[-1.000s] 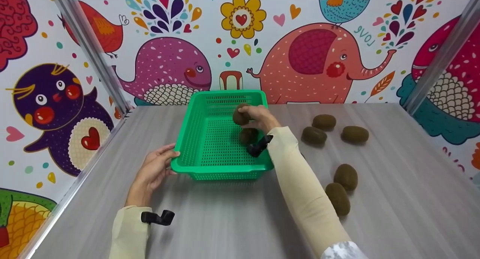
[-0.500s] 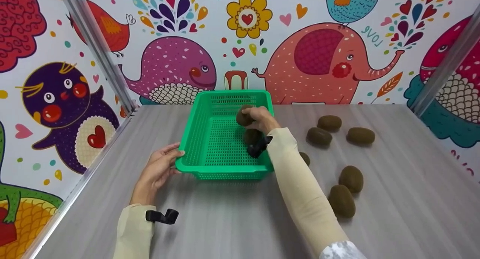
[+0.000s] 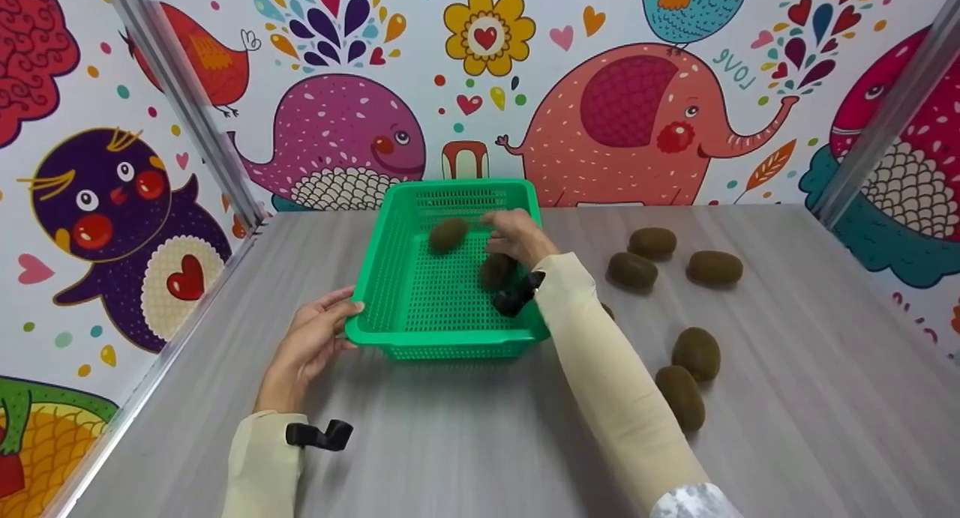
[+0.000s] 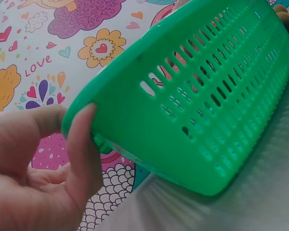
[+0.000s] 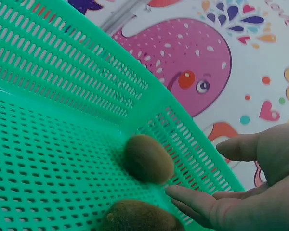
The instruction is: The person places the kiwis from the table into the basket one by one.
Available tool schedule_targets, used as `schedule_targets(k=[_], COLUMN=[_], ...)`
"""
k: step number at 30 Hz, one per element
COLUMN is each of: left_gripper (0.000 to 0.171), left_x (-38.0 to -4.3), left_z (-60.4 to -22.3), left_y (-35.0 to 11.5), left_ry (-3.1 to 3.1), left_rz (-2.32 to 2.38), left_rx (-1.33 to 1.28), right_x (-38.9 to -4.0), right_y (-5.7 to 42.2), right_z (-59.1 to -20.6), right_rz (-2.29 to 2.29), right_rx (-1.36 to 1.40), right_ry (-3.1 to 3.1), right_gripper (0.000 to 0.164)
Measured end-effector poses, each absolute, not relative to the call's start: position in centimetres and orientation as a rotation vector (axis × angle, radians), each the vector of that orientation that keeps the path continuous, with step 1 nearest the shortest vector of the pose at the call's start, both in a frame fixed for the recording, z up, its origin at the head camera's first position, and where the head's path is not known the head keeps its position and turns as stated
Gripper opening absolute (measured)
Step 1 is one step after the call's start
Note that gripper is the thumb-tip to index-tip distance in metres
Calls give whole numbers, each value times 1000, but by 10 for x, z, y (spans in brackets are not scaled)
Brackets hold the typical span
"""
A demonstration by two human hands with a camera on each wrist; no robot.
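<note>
A green plastic basket [image 3: 442,336] with slotted walls stands near the back of the table. My left hand [image 3: 309,345] pinches its near left corner, thumb and finger on the rim, as the left wrist view also shows. Over the basket's right side is my right hand [image 3: 519,237], its thumb and fingers apart with nothing between them. One kiwi [image 3: 448,235] lies free toward the back of the basket, just beyond the fingertips in the right wrist view. Another kiwi [image 3: 495,270] sits below the right hand, partly covered by it and the wrist camera.
Several kiwis lie on the table to the right: a back group with one kiwi [image 3: 652,243], another [image 3: 715,268] at its right, and a nearer pair with a kiwi [image 3: 681,398]. One more [image 3: 607,310] is mostly hidden behind the right sleeve. A patterned wall closes the back.
My right hand has let go of the kiwi it held, and that kiwi has moved left into the basket. The left hand still holds the rim in the same place.
</note>
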State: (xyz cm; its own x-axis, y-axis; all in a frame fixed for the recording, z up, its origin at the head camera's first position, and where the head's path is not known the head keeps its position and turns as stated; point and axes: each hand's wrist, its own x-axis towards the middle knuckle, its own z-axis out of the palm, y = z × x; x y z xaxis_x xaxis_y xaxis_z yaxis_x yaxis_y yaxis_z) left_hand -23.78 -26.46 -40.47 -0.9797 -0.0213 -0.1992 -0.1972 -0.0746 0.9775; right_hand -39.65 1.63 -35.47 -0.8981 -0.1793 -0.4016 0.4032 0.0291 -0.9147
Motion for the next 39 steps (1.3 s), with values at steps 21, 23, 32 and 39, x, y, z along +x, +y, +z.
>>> schedule_targets(k=[21,23,32,39], left_gripper=[61,61,61,63], left_x=[-235,-235,-237,-237], left_z=[-404,-404,-404,-403], left_y=[-265,-265,-264,-265], left_ry=[2079,2090,2069,2047], left_rz=[2167,2162,2170,2186], left_rx=[-250,-246,-238,-237], right_x=[-346,-340,-313,-294], right_y=[27,31,55,76], right_z=[-308,-305,-296,-295], right_rz=[-2027,-2024,-1963,-1952], right_rx=[-138,-161,-257,-306], right_ry=[1956,1985,2089,2151], right_gripper=[49,48,49,51])
